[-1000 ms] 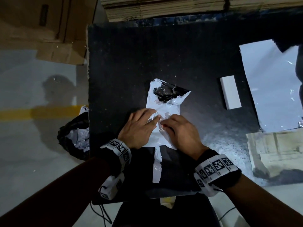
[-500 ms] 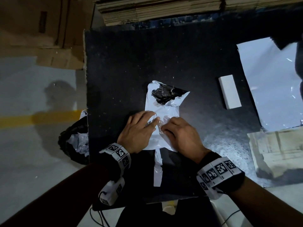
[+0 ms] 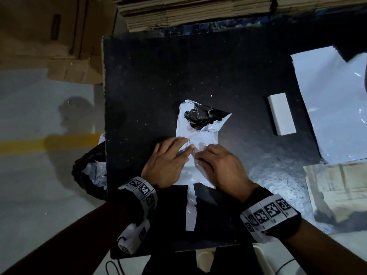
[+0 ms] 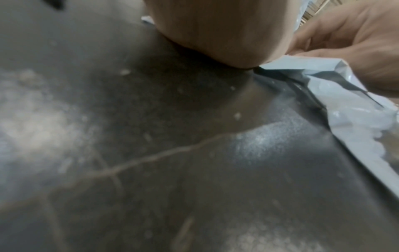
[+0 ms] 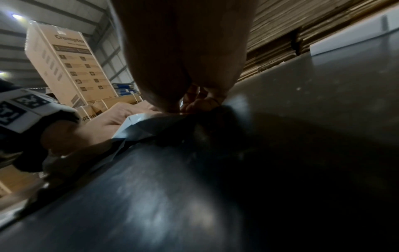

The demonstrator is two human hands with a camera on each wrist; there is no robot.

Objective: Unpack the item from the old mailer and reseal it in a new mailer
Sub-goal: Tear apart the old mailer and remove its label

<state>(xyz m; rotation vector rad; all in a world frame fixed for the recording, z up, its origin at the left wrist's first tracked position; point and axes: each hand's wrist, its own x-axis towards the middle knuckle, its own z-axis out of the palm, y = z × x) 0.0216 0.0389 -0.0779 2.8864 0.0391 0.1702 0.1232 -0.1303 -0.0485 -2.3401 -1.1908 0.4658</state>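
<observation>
The torn white old mailer (image 3: 206, 133) lies in the middle of the black table (image 3: 178, 76), its far end ripped open and dark inside. My left hand (image 3: 184, 149) presses on its left side with straight fingers. My right hand (image 3: 198, 157) has curled fingers pinching the plastic at its middle. In the left wrist view the mailer's crumpled edge (image 4: 349, 109) sits under the right hand (image 4: 356, 34). A small white box (image 3: 282, 114) lies to the right, beside a large flat white new mailer (image 3: 333, 108). A torn white strip (image 3: 191, 211) lies near the front edge.
A black bin bag (image 3: 89, 171) with white scraps hangs at the table's left edge. A piece of cardboard (image 3: 337, 191) lies at the front right. Flattened cardboard is stacked (image 3: 198, 10) behind the table, and cardboard boxes (image 3: 49, 32) stand at the back left.
Both hands stay on the old mailer in nearly the same spot. Only the head view has shifted slightly.
</observation>
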